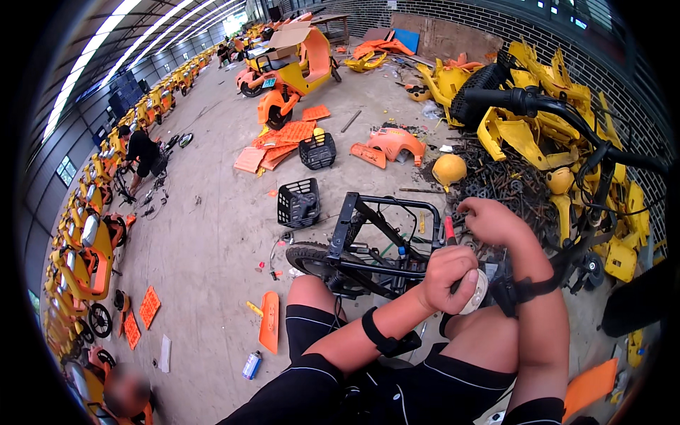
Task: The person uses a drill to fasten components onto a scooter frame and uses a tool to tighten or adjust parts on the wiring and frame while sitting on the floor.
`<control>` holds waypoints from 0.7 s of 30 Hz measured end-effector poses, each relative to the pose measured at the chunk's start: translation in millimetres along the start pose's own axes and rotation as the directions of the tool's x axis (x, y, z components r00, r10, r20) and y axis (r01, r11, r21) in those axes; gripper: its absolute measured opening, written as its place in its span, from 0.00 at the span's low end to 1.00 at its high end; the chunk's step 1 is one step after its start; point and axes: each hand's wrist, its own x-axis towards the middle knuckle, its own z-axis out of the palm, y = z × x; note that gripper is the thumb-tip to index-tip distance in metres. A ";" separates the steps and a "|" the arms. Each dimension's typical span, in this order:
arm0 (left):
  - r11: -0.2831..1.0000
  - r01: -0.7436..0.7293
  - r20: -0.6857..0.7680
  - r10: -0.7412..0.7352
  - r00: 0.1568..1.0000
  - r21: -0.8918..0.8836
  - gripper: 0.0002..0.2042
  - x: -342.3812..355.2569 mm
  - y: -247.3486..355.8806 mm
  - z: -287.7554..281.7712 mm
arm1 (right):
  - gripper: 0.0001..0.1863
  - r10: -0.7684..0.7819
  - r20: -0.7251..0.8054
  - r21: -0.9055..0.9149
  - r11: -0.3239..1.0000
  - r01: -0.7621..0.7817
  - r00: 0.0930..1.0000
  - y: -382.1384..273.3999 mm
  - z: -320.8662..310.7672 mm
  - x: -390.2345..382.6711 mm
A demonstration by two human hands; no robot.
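Note:
My left hand (448,281) is closed around a tool with a red-and-black handle (450,231); its working end is hidden by the hand. Against that hand's lower side sits a round cream-coloured part (476,292), partly covered by the fingers. My right hand (490,222) is raised just right of the red handle, its fingers loosely bent and apart, with nothing visible in them. In front of my knees lies a black scooter frame (397,269) with cables and a black-tyred wheel (309,259).
A heap of bolts and metal parts (506,177) and yellow body panels (524,134) lies right. Black handlebars (567,106) rise at the right. Ahead are black baskets (298,202), orange panels (287,134) and an orange-yellow scooter (301,74). Another person (144,152) crouches left by a scooter row.

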 end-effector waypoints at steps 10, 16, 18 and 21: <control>1.000 0.001 -0.061 -0.002 0.998 -0.020 0.10 4.7 0.4 0.7 | 0.44 -0.080 0.143 -0.177 0.979 0.105 0.986 13.5 27.2 29.3; 0.999 0.023 -0.068 -0.026 0.997 -0.044 0.11 4.7 1.9 -0.1 | 0.47 -0.081 0.021 -0.332 0.940 0.084 0.996 10.6 36.6 34.8; 0.998 0.036 -0.073 -0.040 0.997 -0.048 0.11 4.3 3.5 -1.2 | 0.44 -0.101 0.021 -0.376 0.921 0.102 0.995 4.4 38.1 32.7; 0.994 0.091 -0.100 -0.097 0.990 -0.057 0.11 1.6 3.9 -8.8 | 0.37 -0.092 0.105 -0.411 0.903 0.128 0.990 -7.3 39.1 30.7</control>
